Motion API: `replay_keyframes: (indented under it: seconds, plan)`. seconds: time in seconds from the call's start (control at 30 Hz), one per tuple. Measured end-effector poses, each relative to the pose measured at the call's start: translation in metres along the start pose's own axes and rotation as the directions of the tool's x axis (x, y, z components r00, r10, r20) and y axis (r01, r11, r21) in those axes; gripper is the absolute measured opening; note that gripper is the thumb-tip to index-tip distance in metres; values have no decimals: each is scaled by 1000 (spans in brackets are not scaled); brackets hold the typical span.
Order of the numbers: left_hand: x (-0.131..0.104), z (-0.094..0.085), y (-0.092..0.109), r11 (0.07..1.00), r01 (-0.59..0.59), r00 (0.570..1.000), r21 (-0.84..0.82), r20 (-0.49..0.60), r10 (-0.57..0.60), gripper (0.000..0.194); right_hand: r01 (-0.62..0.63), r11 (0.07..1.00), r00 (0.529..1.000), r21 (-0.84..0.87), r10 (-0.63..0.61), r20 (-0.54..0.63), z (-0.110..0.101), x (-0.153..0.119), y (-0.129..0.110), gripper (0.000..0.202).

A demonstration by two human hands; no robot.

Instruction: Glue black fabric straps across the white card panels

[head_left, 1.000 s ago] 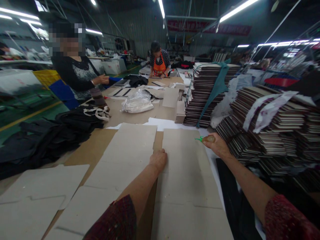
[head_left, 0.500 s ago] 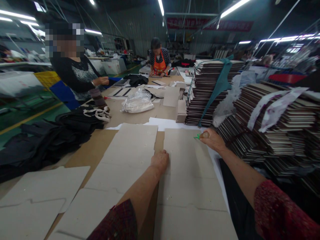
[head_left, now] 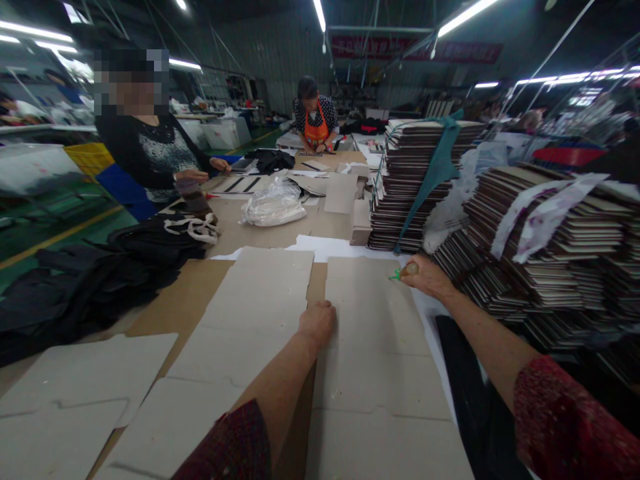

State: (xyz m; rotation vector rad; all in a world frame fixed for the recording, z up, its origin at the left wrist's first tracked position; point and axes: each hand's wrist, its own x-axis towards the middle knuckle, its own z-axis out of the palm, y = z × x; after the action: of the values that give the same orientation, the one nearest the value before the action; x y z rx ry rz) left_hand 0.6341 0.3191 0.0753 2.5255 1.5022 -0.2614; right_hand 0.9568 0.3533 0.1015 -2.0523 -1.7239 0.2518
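Observation:
My right hand (head_left: 431, 277) is closed around a small tool with a tan rounded handle and a green end (head_left: 399, 273). It is over the far right edge of a column of grey cardboard sheets (head_left: 373, 320). Those sheets overlap one another, running toward me. At the column's left edge rests my left hand (head_left: 319, 323), fingers curled in; whether they pinch anything is hidden. Left of it lies a second column of grey cardboard (head_left: 250, 313), with a brown strip of table between the two. More grey cardboard (head_left: 95, 370) is at the near left.
Tall stacks of boards stand on the right, one tied with a teal cloth strip (head_left: 435, 167). Black fabric (head_left: 90, 280) is piled at left. Farther off are a clear plastic bag (head_left: 275, 203), a person at left, and another in an orange apron (head_left: 316, 127).
Both my hands stay in nearly the same spots, and the view shifts slightly. The person at left has spread their hands apart, one reaching over the table.

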Motion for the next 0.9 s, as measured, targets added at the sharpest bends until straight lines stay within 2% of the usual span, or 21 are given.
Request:
replay_keyframes:
  seconds: [0.17, 0.3, 0.37, 0.5, 0.63, 0.9]
  plan:
    - [1, 4, -2, 1000, -5, 1000, -3, -13, 5, 32, -38, 996, 997, 75, 43, -66, 12, -2, -5, 29]
    - [2, 5, -1, 1000, -1, 1000, -14, -6, 1, 26, -95, 980, 978, 175, 125, -169, 23, -5, -12, 39]
    - [2, 5, 0, 1000, 0, 1000, -20, -1, 0, 21, -93, 970, 974, 225, 136, -180, 28, -7, -20, 44]
    - [2, 4, 1, 1000, 1, 1000, -27, 0, -1, 20, 8, 961, 994, 278, 22, -104, 36, -10, -48, 42]
    - [1, 5, 2, 1000, 1, 1000, -30, -8, -2, 20, 122, 955, 993, 270, -116, -39, 44, -7, -74, 36]
    - [-2, 5, 3, 999, -10, 1000, -45, -12, 10, 28, 219, 968, 975, 126, -221, 6, 57, 1, -89, 34]
